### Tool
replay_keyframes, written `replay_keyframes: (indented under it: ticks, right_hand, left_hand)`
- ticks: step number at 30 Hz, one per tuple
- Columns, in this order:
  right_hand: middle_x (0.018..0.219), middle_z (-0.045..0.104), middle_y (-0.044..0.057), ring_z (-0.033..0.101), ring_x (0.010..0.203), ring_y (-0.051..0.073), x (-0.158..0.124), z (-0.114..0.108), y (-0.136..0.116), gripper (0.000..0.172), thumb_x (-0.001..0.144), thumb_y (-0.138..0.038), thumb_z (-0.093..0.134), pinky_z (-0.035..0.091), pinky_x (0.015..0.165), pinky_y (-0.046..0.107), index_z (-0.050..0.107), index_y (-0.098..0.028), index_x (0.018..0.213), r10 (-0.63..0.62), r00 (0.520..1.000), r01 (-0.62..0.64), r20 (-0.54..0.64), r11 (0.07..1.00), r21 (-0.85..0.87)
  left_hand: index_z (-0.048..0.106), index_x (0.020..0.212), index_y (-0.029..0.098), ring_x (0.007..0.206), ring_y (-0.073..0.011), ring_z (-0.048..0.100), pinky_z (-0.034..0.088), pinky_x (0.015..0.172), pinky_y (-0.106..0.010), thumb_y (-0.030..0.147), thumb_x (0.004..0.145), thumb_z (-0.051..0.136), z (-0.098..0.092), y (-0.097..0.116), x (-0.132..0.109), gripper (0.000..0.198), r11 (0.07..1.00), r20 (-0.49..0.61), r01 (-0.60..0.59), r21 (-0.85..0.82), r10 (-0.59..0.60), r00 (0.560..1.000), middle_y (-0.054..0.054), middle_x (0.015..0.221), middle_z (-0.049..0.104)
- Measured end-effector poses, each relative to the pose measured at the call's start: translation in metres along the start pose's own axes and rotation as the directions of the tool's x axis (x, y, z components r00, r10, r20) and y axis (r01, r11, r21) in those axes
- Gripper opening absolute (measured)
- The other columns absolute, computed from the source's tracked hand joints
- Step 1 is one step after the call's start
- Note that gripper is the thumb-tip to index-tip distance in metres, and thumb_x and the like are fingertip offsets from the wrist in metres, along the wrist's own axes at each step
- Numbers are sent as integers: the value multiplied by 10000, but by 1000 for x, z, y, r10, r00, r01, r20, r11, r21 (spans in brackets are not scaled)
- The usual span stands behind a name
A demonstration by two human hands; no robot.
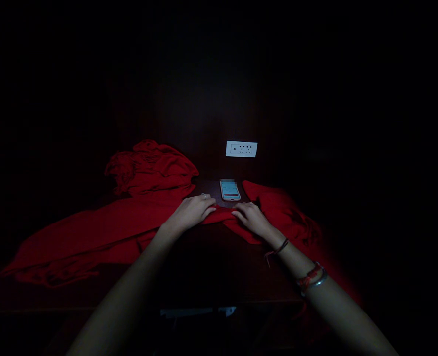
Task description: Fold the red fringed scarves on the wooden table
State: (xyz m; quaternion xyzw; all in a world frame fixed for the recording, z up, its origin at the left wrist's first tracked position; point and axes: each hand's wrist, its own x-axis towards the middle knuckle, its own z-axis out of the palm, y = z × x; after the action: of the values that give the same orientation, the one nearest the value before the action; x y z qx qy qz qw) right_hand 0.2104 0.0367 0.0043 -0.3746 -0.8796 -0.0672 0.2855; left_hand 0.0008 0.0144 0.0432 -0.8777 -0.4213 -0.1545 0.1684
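Note:
A long red cloth [103, 232] lies spread across a dark table [204, 267], bunched into a heap at the back left and trailing off to the right. My left hand [191, 211] rests on the cloth near the middle, fingers curled over its edge. My right hand [251, 218] lies close beside it, fingers pressed down and gripping the same narrow gathered strip of cloth. A ring shows on my left hand; threads and a bangle circle my right wrist.
A phone [229, 190] with a lit screen lies flat just beyond my hands. A white wall socket plate [241, 149] is behind it. The room is very dark; the table's front edge runs near the bottom.

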Motion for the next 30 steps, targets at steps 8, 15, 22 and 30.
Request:
replay_keyframes:
  ticks: [8, 15, 22, 30]
  right_hand:
    - [828, 603, 49, 525, 791, 145, 3, 0, -15, 219, 814, -314, 403, 372, 758, 276, 558, -169, 864, -84, 995, 86, -52, 995, 42]
    - [710, 607, 51, 525, 673, 148, 1, -3, 0, 231, 827, -276, 379, 373, 678, 264, 569, -152, 782, -4, 997, -3, -79, 996, -84]
    - [902, 602, 58, 523, 823, 151, 0, -5, -5, 239, 830, -299, 374, 365, 736, 270, 548, -161, 919, -35, 999, 35, 1, 999, -40]
    - [901, 602, 60, 519, 837, 163, 0, -1, -13, 284, 784, -371, 442, 359, 775, 297, 546, -161, 944, -122, 992, 122, 30, 992, -11]
  left_hand:
    - [524, 872, 184, 717, -129, 508, 373, 623, -219, 319, 852, 288, 5, 13, 1, 272, 998, -7, -63, -31, 63, 998, -24, 828, 534]
    - [519, 854, 180, 747, -149, 503, 375, 646, -240, 276, 839, 322, 1, -8, -2, 219, 999, -45, 49, -13, -50, 998, -28, 827, 542]
    - [525, 825, 160, 733, -134, 474, 375, 674, -235, 201, 824, 342, 13, 0, 2, 187, 983, -38, -57, -173, 51, 998, -33, 814, 510]
    - [523, 822, 138, 772, -129, 449, 372, 704, -225, 117, 796, 377, 17, 3, 4, 149, 962, -104, -91, -255, 67, 992, -42, 829, 490]
